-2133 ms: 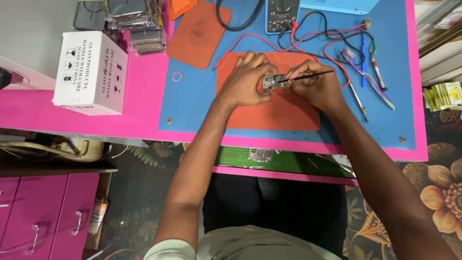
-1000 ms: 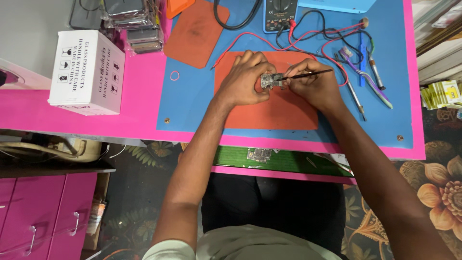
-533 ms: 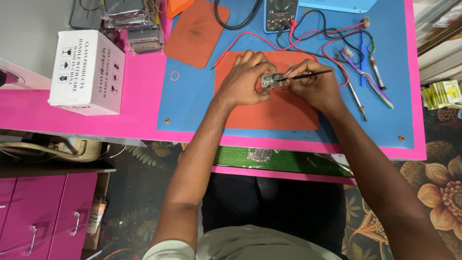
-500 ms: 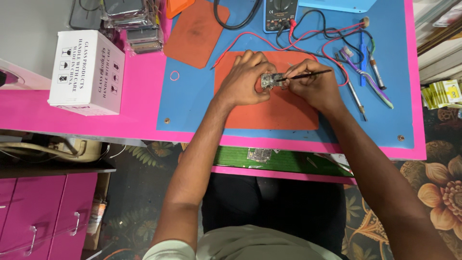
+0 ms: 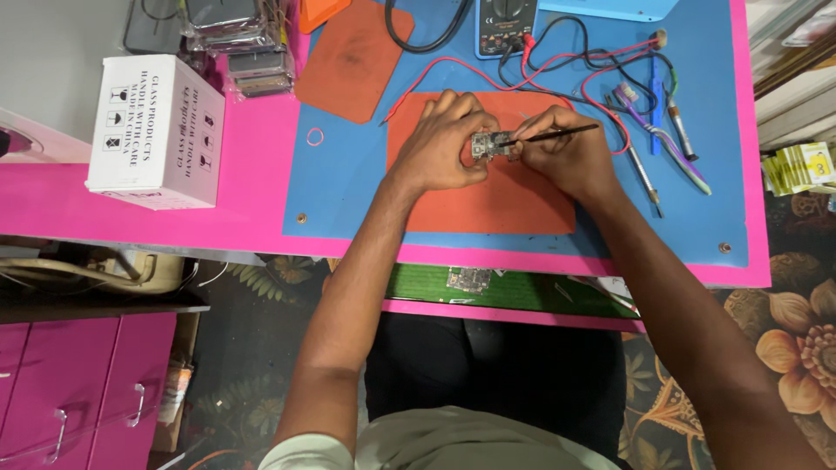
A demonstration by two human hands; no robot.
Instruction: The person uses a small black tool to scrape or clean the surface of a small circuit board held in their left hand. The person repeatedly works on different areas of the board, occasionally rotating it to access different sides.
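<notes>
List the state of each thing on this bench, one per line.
Left hand: holds the small circuit board above the orange mat.
Right hand: grips a thin dark tool, tip at the board.
White box: closed, lying on its side.
Multimeter: leads plugged in.

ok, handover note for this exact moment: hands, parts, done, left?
Left hand: grip on the small circuit board, held just above the orange mat.
Right hand: grip on a thin dark tool, tip at the board's right edge.
Multimeter with red and black leads sits behind; toothbrush to the right.
Done: board picked up, tool applied.
Left: cannot tell how far the board work is.
</notes>
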